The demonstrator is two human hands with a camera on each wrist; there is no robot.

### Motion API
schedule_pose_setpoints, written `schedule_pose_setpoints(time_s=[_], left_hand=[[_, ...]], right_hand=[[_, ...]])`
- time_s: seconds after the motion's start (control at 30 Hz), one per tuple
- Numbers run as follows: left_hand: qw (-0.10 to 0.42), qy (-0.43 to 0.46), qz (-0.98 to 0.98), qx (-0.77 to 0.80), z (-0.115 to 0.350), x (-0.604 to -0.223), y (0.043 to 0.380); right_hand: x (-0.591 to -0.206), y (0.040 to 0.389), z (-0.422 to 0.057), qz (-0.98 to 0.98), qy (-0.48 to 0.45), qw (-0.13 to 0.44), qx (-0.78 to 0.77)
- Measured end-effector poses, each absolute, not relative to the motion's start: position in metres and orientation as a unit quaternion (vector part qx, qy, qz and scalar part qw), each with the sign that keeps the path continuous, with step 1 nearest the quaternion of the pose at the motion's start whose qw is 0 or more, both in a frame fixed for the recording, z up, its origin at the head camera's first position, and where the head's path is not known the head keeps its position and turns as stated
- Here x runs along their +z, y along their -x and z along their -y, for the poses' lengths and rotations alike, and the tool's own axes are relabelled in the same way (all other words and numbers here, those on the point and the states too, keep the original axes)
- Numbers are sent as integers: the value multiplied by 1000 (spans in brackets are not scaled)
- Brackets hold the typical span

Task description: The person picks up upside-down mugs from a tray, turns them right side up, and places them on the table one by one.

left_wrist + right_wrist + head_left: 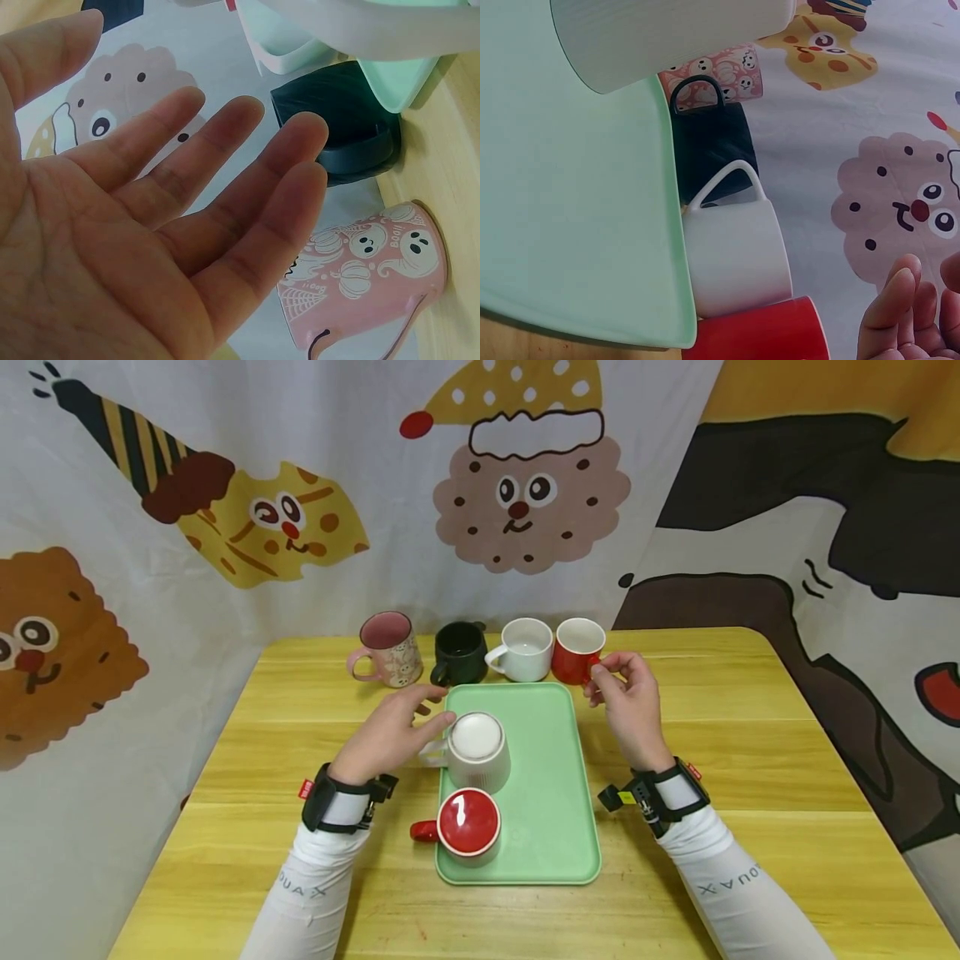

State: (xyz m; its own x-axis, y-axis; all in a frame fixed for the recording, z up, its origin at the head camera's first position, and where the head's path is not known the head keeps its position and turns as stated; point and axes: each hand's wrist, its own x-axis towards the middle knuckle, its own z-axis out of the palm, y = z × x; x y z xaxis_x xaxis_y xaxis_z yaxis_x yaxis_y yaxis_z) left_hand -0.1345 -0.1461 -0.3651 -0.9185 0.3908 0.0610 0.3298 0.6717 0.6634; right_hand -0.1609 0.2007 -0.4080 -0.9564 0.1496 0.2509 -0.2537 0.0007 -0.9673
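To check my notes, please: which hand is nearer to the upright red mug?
The right hand, just right of the upright red mug; the left hand is farther left, near the upside-down white mug.

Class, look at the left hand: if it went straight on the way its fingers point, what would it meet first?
The left hand would probably meet the dark mug first, just beyond the tray's far edge, though height is unclear and it might pass above.
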Motion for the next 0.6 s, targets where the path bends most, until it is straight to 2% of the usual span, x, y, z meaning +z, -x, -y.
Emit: schedule_pose_setpoints(time_s=[0.3,0.6], left_hand=[[57,-188,-918,344,146,-366,134],[164,-185,-926,285,152,-368,133]], right_hand=[[-409,162,-202,693,-35,141,706],[-408,161,-204,694,-34,138,706]])
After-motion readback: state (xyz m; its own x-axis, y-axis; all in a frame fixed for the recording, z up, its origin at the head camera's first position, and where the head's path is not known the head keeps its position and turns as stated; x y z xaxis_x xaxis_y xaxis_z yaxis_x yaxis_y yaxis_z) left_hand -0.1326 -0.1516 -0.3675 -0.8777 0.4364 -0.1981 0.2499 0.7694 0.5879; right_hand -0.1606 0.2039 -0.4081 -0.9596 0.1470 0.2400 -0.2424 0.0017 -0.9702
